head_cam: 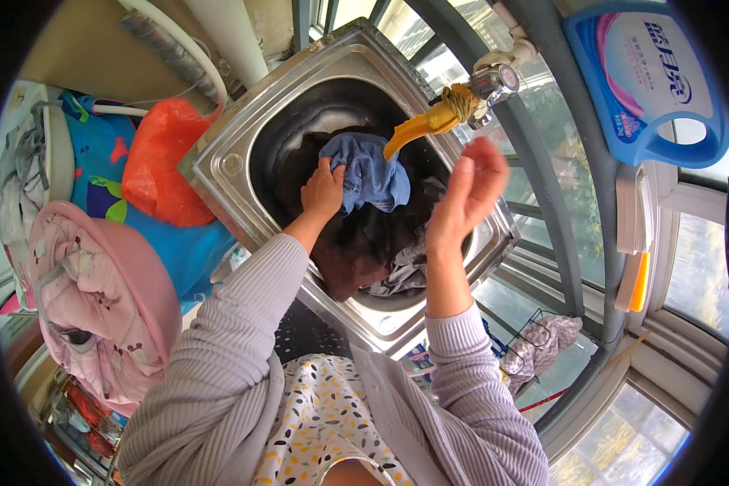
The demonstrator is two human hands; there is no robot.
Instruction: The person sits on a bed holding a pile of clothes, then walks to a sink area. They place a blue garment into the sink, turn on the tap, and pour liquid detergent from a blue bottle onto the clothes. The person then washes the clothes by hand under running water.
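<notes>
My left hand grips the left edge of a wet-looking blue cloth over the stainless steel sink. Under and around the cloth lie dark brown garments and a grey patterned garment. My right hand, slightly blurred, is raised over the sink's right side, below the tap; its fingers are apart and it holds nothing. A yellow sleeve is tied onto the spout and points down towards the blue cloth. Whether water runs from it I cannot tell.
Left of the sink are a red plastic bag, a blue patterned bag and a pink basin with pink quilted fabric. A blue detergent jug stands at upper right. Grey window bars run close behind the tap.
</notes>
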